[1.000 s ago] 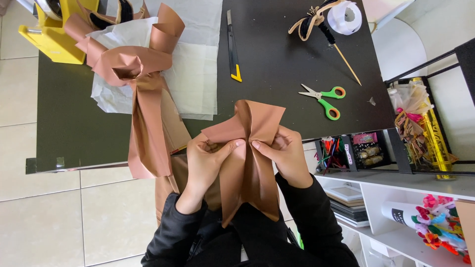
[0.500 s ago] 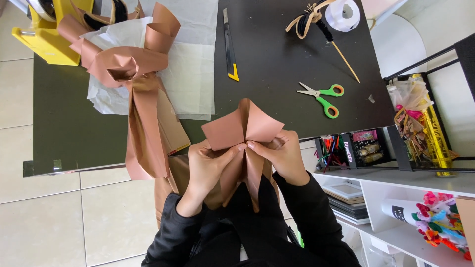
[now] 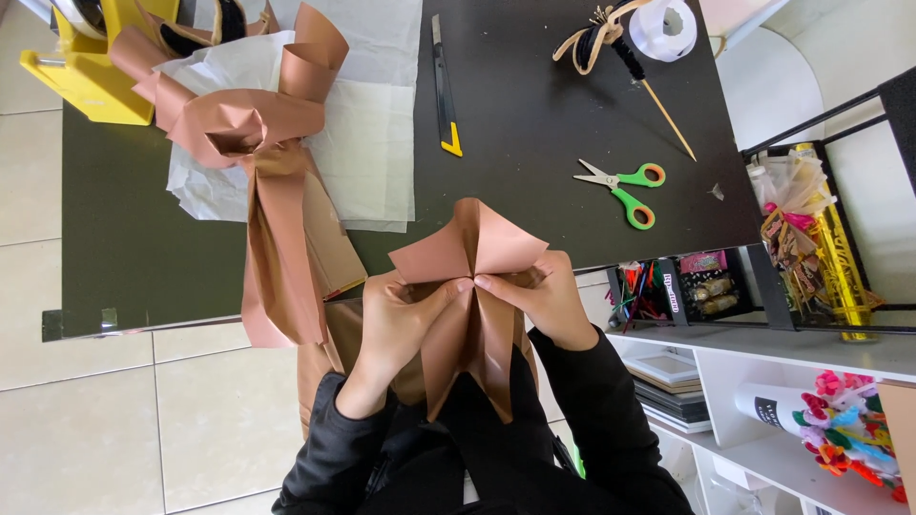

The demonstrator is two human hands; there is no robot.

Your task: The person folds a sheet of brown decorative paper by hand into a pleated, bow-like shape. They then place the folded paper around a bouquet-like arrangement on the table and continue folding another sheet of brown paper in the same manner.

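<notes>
Currently, item 1: folded brown paper sheet (image 3: 474, 286), glossy copper-brown, gathered at centre w/ a fan-like flap standing up toward the table and long pleats hanging down toward the person's lap. Position: held in the air just over the near edge of the black table (image 3: 534, 105), in front of the body.

Left hand (image 3: 401, 319): fingers curled, thumb and fingertips pinching the gathered centre of the sheet from the left. Right hand (image 3: 544, 296): likewise closed on the sheet, pinching the same gather from the right; the two sets of fingertips nearly meet at the middle. Both sleeves black.

Item 2: finished copper-brown paper bow (image 3: 258, 143) w/ long tails draping off the table edge, lying on white tissue sheets (image 3: 372, 124), left of the hands.

Item 3: utility knife (image 3: 444, 91), black w/ yellow tip, at the right edge of the tissue.

Item 4: scissors (image 3: 625, 186), green handles w/ orange insets, blades open, on bare tabletop, right of the knife and well apart from the hands.

Item 5: wooden skewer w/ dark wrapping and ribbon (image 3: 630, 57), beside a white tape roll (image 3: 668, 29), far right corner.

Item 6: yellow tape dispenser (image 3: 86, 76), far left corner (partly cut off by frame).

Surrounds: white shelf unit (image 3: 763, 381) to the right, w/ books and colourful trimmings; pale tiled floor (image 3: 124, 420) below.
</notes>
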